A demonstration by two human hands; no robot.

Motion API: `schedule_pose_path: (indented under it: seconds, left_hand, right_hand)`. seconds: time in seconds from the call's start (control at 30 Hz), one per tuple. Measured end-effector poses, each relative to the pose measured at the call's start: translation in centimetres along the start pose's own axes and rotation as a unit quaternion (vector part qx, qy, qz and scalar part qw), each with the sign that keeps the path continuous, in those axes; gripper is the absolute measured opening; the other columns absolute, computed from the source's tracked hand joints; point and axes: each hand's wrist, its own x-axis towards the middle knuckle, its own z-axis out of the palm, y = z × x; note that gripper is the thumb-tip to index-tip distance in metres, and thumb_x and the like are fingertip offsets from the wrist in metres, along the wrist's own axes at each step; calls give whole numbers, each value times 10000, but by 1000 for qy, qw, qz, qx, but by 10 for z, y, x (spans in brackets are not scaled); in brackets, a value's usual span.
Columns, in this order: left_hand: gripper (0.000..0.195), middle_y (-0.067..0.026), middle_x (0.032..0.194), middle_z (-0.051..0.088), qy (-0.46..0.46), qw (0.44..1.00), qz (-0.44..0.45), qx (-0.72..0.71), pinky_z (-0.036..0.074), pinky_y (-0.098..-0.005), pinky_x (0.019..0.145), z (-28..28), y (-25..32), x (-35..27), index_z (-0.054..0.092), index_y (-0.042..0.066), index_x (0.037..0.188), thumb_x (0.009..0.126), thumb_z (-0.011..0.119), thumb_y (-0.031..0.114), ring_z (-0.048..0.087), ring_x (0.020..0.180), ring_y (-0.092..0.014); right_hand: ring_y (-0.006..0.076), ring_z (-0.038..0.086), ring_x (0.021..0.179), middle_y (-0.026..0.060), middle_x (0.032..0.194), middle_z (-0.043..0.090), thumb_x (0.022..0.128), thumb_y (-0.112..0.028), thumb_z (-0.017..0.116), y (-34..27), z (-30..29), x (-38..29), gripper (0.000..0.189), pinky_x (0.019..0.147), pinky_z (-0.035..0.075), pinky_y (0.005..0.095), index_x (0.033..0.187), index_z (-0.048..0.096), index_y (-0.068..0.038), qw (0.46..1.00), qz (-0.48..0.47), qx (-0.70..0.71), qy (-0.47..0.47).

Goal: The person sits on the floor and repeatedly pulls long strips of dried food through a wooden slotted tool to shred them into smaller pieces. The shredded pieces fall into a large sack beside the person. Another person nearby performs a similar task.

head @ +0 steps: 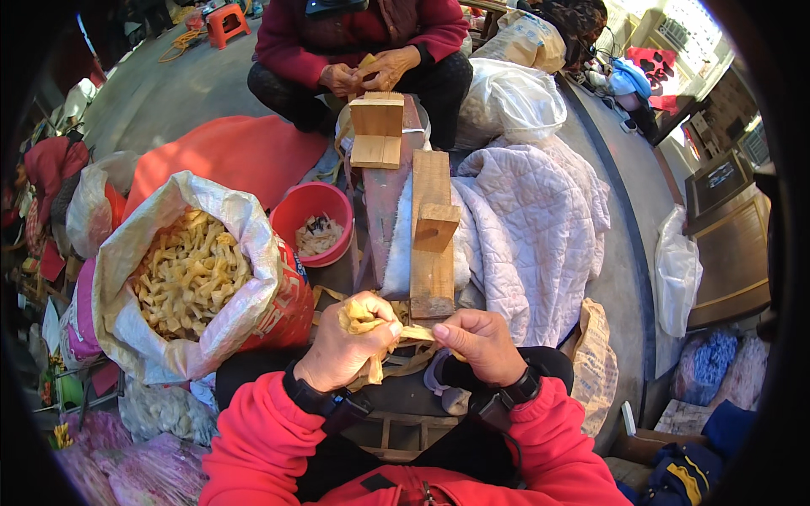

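My left hand (345,345) is closed around a bunched pale-yellow strip (359,317), a dried, leathery-looking material whose ends poke out above and below the fist. Between thumb and fingers, my right hand (484,346) pinches the strip's other end, and a short stretch spans the gap between both hands. Just beyond them lies a wooden board (432,284) with an upright wooden block (436,228) on it. Loose strips (405,367) hang or lie beneath my hands, partly hidden. At my left, a woven sack (266,278) holds many knotted yellow pieces (193,275).
A red basin (345,237) with scraps stands beside the bench (380,234). Opposite sits a person (361,38) handling a yellow piece behind another wooden stand (376,129). A quilted cloth (531,228) drapes at right, near a filled white bag (512,101). An orange stool (226,25) is far back.
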Motion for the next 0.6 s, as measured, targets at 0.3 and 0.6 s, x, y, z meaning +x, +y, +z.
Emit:
schedule_pose_path:
  seconds: [0.3,0.6]
  left_hand:
    - [121,-19,782,618,92,977,135,137,459,-223,611,8,-21,55,612,13,881,914,667,115,565,705,-53]
    - [227,-52,693,624,163,956,152,192,475,-248,619,1,-13,31,600,-6,813,928,667,178,583,636,-114]
  right_hand:
    - [75,553,606,22,682,647,843,-154,765,7,-8,42,192,560,456,252,831,620,-29,865,-213,-380,249]
    - [220,604,556,79,669,608,777,-120,803,4,1,22,238,510,464,309,769,576,-50,853,-352,-351,162]
